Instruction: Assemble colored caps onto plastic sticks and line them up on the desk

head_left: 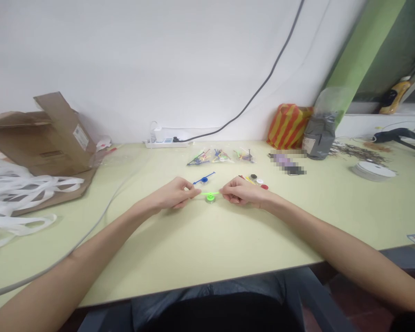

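My left hand (175,194) and my right hand (241,191) meet at the middle of the pale green table (207,240). Each pinches one end of a thin green stick (210,193) that runs through a small green disc (210,198). The disc sits just above or on the tabletop; I cannot tell which. A blue stick with a blue disc (204,179) lies just behind my left hand. Small loose discs in black, white and red (257,181) lie behind my right hand.
Three clear bags of coloured sticks (221,157) lie further back. A power strip (166,143) with a grey cable sits at the wall. An open cardboard box (44,138) and white straps (17,193) fill the left. A striped bag (287,125), a dark pouch (320,131) and a tape roll (373,170) stand right.
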Demonstrator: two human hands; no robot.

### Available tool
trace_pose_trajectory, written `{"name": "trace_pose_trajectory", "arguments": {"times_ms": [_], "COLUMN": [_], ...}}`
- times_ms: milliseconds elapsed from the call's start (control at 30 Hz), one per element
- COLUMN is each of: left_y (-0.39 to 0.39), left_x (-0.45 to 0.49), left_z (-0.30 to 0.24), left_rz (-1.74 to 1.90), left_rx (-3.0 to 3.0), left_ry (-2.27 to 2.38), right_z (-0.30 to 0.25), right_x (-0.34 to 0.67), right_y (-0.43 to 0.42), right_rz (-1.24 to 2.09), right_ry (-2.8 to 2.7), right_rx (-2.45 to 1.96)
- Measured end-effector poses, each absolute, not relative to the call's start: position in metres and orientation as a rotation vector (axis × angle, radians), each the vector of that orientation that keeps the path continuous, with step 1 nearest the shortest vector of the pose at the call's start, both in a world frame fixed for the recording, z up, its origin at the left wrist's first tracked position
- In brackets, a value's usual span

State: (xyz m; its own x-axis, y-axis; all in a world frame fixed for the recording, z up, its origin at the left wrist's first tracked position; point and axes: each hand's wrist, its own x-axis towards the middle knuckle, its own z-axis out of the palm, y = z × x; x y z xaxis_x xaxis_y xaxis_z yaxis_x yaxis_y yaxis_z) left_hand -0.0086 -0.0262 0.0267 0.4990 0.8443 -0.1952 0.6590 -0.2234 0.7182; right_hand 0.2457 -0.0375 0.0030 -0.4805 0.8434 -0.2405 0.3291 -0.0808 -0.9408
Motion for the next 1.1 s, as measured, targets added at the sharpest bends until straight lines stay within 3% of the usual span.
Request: {"name": "trace_pose_trajectory", "arguments": {"times_ms": [1100], "left_y": [-0.025], "left_x": [0.003], "left_z": [0.016], "left_rz": [0.264], "left_rx": [2.079], "left_ry": [1.337], "right_z": [0.007], "right_x": [0.244], "right_y": [-0.033], "right_rz": [1.266], "right_ry": [-2.070], "right_rx": [-1.352]}}
